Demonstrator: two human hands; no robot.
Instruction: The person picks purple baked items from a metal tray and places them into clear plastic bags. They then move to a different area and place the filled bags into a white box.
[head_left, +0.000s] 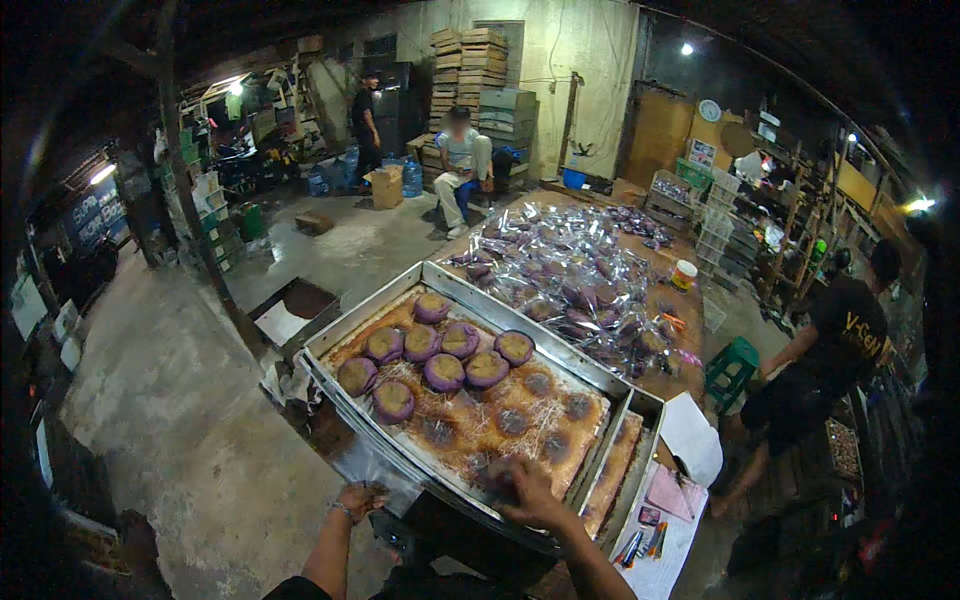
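Several round purple buns (442, 371) with tan tops lie in the far left part of a large metal baking tray (517, 298) before me. Low on the left, my left hand (362, 500) pinches a clear plastic bag (382, 469) beside the tray's near edge. Over the near right part of the tray, my right hand (531, 491) curls around a dark purple bun (498, 478), which is blurred and partly covered by the fingers. Dark round marks and pale scraps cover the tray's browned lining (491, 401).
Plastic-wrapped purple buns (570, 277) are heaped on the table (686, 330) beyond the tray. Papers (690, 431), a pink pad (675, 491) and cutters (656, 540) lie at right. A green stool (731, 371) and a person (832, 352) are farther right; another person (461, 161) sits behind.
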